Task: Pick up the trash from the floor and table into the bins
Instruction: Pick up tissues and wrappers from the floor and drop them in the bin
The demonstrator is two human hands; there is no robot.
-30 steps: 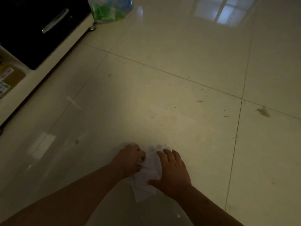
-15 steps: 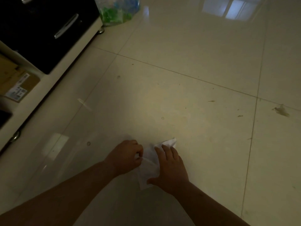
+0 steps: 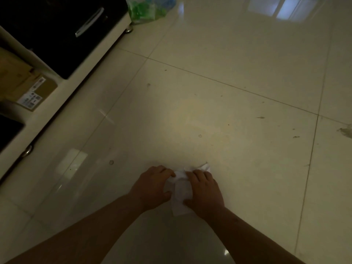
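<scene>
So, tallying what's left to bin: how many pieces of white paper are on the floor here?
1. The crumpled white paper is on the floor at bottom centre, gripped by the left hand and right hand. More may lie out of view.

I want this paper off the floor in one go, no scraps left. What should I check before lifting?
1. Left hand grip on the white paper: ok, it curls onto the paper's edge.
2. Right hand grip: cannot tell, it lies over the paper.
3. Paper fully gathered: not ok, a corner pokes past the right hand.
4. Bin in sight: not ok, none visible.
5. Floor otherwise clean: not ok, a dark mark lies far right.
</scene>
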